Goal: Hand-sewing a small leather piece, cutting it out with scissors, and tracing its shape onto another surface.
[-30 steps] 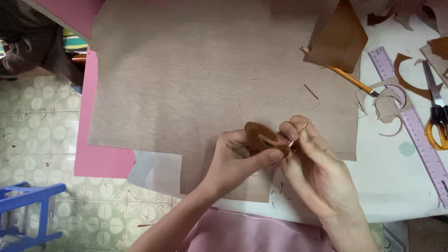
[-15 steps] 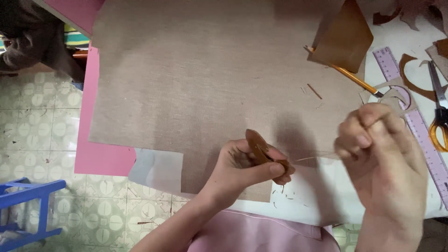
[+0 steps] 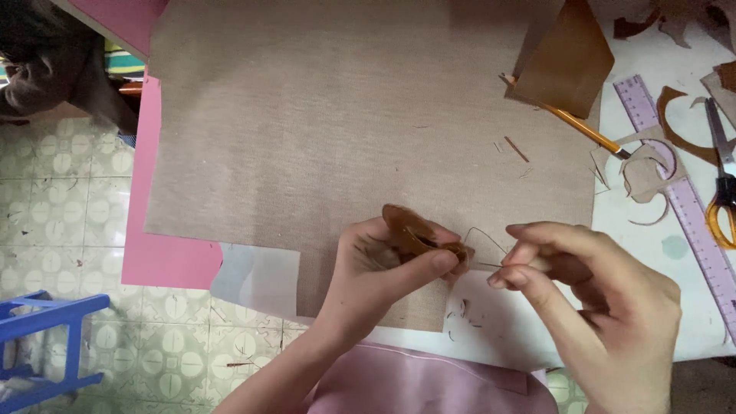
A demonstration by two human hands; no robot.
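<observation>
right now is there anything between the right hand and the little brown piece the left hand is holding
Nothing solid. The left hand pinches the brown piece over the tan fabric sheet. The right hand sits just beside it, fingertips close; only a thin loop of thread spans the small gap.

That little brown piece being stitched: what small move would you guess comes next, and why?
Probably a gentle pull with the right hand to take up the slack. A loop of thread stands loose between the fingertips and the brown piece, which the left hand pinches over the tan sheet.
</observation>
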